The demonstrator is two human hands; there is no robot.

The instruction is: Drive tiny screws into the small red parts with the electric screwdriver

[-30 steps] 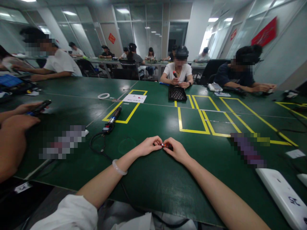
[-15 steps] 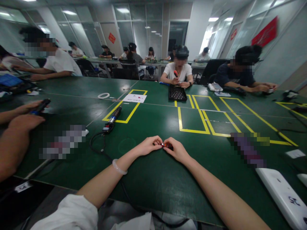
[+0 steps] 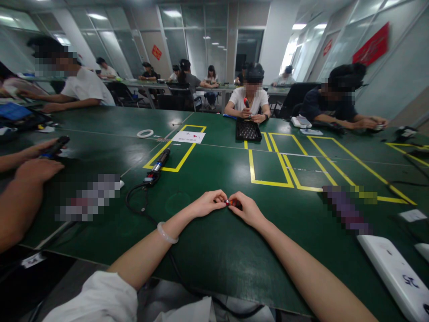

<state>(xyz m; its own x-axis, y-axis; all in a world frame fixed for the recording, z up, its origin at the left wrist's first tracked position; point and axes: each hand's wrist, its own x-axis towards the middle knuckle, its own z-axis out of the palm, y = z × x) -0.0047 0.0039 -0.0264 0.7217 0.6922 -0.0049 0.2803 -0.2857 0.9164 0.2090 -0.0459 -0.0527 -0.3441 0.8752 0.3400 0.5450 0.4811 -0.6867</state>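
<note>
My left hand (image 3: 213, 202) and my right hand (image 3: 246, 208) meet above the green table in the middle of the view. Between their fingertips is a small red-and-black piece (image 3: 236, 203) with a shiny bit at its left end. The right fingers are closed around its dark part. Thumb and fingers of my left hand pinch at the shiny end. Most of the piece is covered by the fingers, and its exact kind cannot be made out.
A black tool with a cable (image 3: 157, 167) lies left within yellow tape, near a white paper (image 3: 188, 137). A black tray (image 3: 248, 130) stands before a co-worker opposite. A white power strip (image 3: 393, 273) lies at right. Another person's hands (image 3: 40, 167) are at left.
My hands and the small piece stay in nearly the same place. At the left, the other person's hands and dark tool have shifted slightly.
</note>
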